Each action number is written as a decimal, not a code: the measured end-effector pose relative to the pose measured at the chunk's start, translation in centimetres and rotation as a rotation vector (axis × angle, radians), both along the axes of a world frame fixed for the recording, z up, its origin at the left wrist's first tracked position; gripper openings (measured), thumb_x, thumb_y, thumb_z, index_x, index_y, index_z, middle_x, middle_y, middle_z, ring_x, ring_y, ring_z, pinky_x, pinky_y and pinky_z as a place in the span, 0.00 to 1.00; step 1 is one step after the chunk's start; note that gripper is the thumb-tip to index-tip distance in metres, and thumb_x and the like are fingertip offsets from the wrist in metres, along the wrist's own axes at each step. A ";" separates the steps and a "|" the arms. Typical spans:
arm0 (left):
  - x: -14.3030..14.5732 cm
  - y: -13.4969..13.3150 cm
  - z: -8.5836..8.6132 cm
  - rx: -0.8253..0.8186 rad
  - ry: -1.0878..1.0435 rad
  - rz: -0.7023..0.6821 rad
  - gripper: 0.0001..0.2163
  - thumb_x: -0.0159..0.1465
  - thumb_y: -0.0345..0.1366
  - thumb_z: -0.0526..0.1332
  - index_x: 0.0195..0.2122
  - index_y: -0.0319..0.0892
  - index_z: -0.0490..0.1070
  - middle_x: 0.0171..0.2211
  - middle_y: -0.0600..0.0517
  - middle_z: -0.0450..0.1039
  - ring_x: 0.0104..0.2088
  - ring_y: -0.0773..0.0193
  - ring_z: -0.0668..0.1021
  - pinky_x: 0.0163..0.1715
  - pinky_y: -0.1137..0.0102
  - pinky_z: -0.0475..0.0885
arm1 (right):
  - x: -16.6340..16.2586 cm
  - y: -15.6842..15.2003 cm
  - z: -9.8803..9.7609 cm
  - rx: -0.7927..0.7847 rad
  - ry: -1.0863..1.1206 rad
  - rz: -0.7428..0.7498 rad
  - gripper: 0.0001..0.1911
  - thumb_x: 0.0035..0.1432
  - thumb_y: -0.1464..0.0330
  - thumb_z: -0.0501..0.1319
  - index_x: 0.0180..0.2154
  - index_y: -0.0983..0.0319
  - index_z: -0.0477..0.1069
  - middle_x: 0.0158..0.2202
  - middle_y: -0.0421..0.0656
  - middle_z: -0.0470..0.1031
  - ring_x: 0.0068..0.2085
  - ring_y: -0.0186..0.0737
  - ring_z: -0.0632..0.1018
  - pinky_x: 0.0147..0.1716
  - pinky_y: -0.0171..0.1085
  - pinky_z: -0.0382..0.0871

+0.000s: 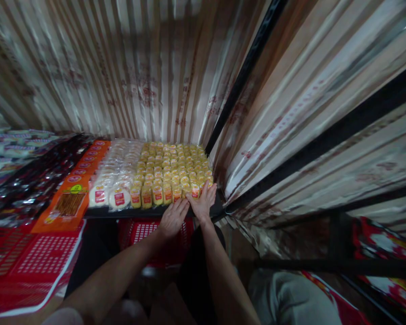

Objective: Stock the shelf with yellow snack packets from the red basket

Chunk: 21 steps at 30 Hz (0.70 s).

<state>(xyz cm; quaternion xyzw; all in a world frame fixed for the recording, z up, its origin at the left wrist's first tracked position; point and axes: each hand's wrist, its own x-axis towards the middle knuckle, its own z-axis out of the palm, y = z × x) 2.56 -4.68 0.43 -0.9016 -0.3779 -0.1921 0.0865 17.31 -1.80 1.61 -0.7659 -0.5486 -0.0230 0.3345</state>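
Many small yellow wrapped snack packs stand in rows on the black shelf. My right hand rests against the front right corner of these rows, fingers stretched out and thumb spread towards the left. My left hand lies at the shelf's front edge, its outstretched fingertips close to the front row. Neither hand has a pack lifted. To the left, white round packs in clear wrappers lie in overlapping columns. Some fronts of the yellow packs are hidden behind my fingers.
Orange snack bags and dark shiny packets overlap further left. Red plastic baskets sit lower left and a red basket beneath the shelf. A black post and striped sheeting bound the back and right.
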 end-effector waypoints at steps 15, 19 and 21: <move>-1.8 -1.6 -0.1 -0.093 -0.198 0.143 0.20 0.61 0.25 0.49 0.55 0.33 0.62 0.53 0.40 0.65 0.55 0.54 0.66 0.53 0.60 0.65 | -0.3 0.3 -0.3 -0.001 -0.035 -0.041 0.48 0.52 0.44 0.49 0.64 0.67 0.39 0.66 0.59 0.31 0.65 0.57 0.39 0.57 0.58 0.45; -1.7 -0.8 -0.1 -0.135 -0.252 0.094 0.20 0.62 0.24 0.47 0.56 0.33 0.60 0.55 0.38 0.63 0.58 0.54 0.63 0.55 0.57 0.63 | -0.4 0.4 -0.4 0.014 -0.046 -0.048 0.49 0.52 0.44 0.49 0.64 0.67 0.37 0.66 0.60 0.32 0.65 0.57 0.40 0.56 0.58 0.46; -1.6 -0.6 -0.1 -0.154 -0.265 0.092 0.20 0.62 0.24 0.46 0.56 0.33 0.59 0.56 0.38 0.62 0.58 0.54 0.63 0.55 0.56 0.63 | -0.4 0.4 -0.5 0.019 -0.048 -0.050 0.48 0.53 0.44 0.48 0.64 0.67 0.38 0.66 0.60 0.32 0.65 0.58 0.41 0.56 0.58 0.46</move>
